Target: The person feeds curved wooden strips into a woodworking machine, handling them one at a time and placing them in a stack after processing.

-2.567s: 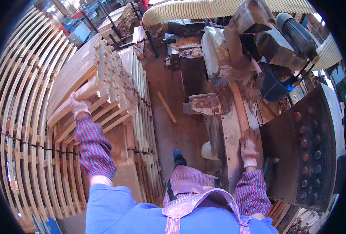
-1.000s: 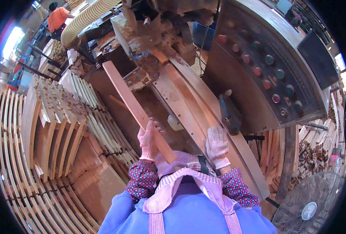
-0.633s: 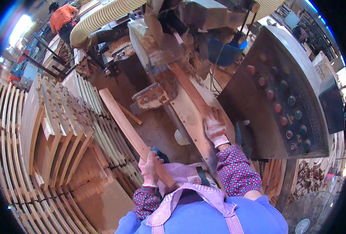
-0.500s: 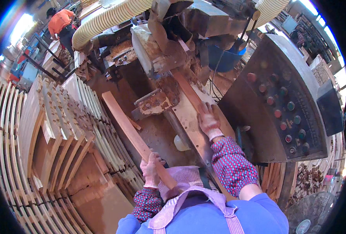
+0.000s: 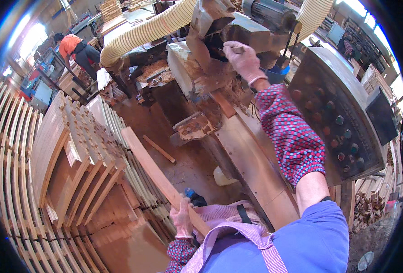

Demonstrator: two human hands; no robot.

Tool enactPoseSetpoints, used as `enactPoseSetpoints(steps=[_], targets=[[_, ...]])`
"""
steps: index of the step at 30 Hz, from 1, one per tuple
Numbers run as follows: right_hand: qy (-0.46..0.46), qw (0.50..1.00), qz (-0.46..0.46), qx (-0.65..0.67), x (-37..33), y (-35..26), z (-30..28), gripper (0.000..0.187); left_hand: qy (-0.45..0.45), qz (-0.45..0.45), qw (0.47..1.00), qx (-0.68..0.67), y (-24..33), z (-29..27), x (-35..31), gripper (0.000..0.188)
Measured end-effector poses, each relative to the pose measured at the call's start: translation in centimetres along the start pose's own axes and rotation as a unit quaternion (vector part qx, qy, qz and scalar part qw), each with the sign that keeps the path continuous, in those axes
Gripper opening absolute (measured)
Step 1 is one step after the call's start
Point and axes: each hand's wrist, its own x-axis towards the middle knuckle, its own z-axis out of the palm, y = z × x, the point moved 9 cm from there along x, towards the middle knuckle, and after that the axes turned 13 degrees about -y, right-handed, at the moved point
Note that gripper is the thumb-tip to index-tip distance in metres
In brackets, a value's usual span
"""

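My left hand (image 5: 182, 218), in a pale knit glove, is closed around a long wooden strip (image 5: 149, 170). The strip slants up and away to the left, its lower end against my apron. My gloved right hand (image 5: 246, 63) is raised beside the hood of a woodworking machine (image 5: 183, 63). Its fingers are drawn together; what they hold, if anything, I cannot make out. Below that hand, the end of another wooden piece (image 5: 223, 103) sticks out of the machine onto its flat metal bed (image 5: 260, 182).
A control panel (image 5: 337, 118) with several buttons stands right of the bed. Curved wooden parts (image 5: 81, 159) are stacked at left. A ribbed cream hose (image 5: 147, 32) crosses the top. A loose stick (image 5: 159, 149) lies on the floor. A person in orange (image 5: 72, 45) bends far left.
My right hand has let go of the wooden piece on the bed and risen toward the hood. That piece has gone farther into the machine. My left hand still holds its strip.
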Motion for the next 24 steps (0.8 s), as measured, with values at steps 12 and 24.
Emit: enactPoseSetpoints(steps=[12, 24], targets=[[-0.065, 0.996, 0.041, -0.033, 2.5, 2.4, 0.4, 0.024, 0.02, -0.056, 0.998, 0.014, 0.3, -1.8, 0.1, 0.028], [-0.062, 0.998, 0.01, -0.021, 2.0, 0.8, 2.0, 0.025, -0.046, -0.066, 0.997, -0.002, -1.8, -1.1, -1.1, 0.028]])
